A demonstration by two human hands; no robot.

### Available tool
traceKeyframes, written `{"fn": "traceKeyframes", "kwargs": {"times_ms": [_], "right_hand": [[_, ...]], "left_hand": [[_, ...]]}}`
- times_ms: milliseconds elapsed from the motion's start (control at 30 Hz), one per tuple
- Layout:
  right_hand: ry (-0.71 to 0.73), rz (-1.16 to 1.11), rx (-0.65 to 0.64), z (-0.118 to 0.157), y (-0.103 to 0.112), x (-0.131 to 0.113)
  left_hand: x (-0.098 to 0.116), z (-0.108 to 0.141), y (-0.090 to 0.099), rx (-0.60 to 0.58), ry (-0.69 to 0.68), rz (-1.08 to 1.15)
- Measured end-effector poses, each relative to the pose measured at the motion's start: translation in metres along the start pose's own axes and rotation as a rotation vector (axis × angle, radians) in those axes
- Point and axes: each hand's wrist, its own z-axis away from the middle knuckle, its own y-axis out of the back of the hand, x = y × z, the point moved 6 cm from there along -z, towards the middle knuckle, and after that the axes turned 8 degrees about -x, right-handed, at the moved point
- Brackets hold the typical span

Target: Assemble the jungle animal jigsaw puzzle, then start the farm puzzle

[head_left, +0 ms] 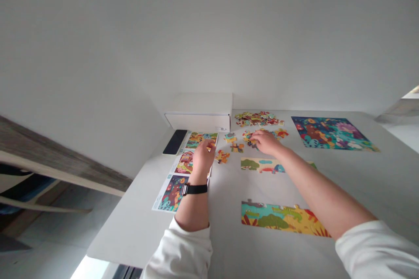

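Observation:
My left hand [204, 155], with a black watch band on its wrist, is over the printed picture sheet [166, 196]. Its fingers are curled together, and whatever they hold, if anything, is hidden. Among the loose puzzle pieces [237, 147], my right hand [266, 141] has its fingertips closed on a puzzle piece [249, 141]. Just below that hand lies a joined puzzle strip [262, 165], partly covered by my right forearm. A wider joined puzzle section [275, 218], with green crocodiles on yellow and blue, lies nearer to me.
Behind the hands stands a white box [198, 122], with a dark phone [175, 141] left of the sheet. A heap of puzzle pieces [257, 118] lies near the wall. An assembled dark-blue puzzle [330, 133] is at the right on the white table [131, 226].

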Motion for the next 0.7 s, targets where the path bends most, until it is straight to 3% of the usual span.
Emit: {"fn": "traceKeyframes", "kwargs": {"times_ms": [167, 267, 367, 533, 700], "right_hand": [[0.055, -0.037, 0.010, 0.001, 0.007, -0.033], [0.018, -0.013, -0.058, -0.008, 0.000, -0.056], [-0.025, 0.029, -0.131, -0.018, -0.011, -0.067], [-0.079, 0.009, -0.117, -0.024, -0.015, -0.064], [-0.167, -0.261, -0.059, -0.014, -0.007, -0.043]], "left_hand": [[0.002, 0.005, -0.019, -0.237, -0.064, -0.142], [0.004, 0.008, -0.025, -0.297, -0.114, -0.193], [0.007, 0.009, -0.026, -0.296, -0.133, -0.189], [0.012, 0.006, -0.024, -0.231, -0.112, -0.220], [0.016, 0.006, -0.033, -0.184, -0.130, -0.240]]}}
